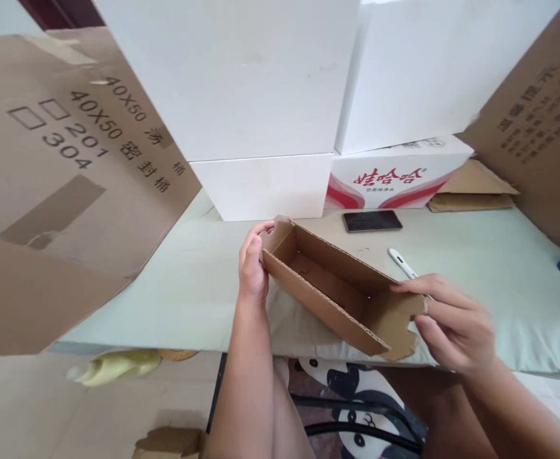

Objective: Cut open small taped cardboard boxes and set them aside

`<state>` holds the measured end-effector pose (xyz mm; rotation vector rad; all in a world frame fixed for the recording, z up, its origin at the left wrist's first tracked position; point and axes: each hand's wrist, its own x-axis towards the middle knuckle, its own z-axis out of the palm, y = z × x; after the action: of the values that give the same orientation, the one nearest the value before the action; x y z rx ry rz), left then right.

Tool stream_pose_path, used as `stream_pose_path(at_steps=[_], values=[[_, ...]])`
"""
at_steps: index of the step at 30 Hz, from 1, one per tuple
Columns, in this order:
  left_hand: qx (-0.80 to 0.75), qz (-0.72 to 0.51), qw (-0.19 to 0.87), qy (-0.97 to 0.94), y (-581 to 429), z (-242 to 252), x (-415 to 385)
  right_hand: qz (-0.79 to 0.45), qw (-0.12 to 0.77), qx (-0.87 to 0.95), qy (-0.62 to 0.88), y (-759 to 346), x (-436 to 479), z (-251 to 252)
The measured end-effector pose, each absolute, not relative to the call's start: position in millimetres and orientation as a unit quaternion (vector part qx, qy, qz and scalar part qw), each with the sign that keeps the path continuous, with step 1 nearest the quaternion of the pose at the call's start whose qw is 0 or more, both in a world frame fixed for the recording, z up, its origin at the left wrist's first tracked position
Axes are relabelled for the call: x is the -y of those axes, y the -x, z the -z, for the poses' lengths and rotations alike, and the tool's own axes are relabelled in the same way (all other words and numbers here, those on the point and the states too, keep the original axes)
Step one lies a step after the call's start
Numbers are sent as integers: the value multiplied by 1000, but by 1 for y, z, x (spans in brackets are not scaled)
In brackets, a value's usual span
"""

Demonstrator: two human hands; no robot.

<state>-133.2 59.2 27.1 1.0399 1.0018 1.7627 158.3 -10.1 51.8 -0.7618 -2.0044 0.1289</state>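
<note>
Box [330,287], open side up, is gripped by left hand [253,264] and right hand [459,325] (one at each end); phone [372,221] lies beyond.

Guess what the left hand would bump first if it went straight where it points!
Beyond the open cardboard box it holds, the left hand would probably meet the white box ahead, though depth is unclear.
</note>
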Motion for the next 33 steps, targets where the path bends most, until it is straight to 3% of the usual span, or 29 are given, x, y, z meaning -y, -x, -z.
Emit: stream_pose_path(at_steps=[6, 15, 24, 30, 33], values=[[-499, -646, 352, -457, 115, -34, -63, -65, 494, 762, 413, -164, -1, -39], [-443, -589, 386, -554, 97, -26, -66, -155, 530, 720, 420, -182, 5, -7], [-543, -597, 338, -484, 85, -21, -71, -160, 507, 742, 409, -173, 1, 8], [-543, -598, 365, -464, 85, -18, -70, -218, 629, 619, 418, -180, 3, 20], [-533, -596, 362, -478, 88, -16, -70, -280, 606, 617, 417, -180, 3, 23]])
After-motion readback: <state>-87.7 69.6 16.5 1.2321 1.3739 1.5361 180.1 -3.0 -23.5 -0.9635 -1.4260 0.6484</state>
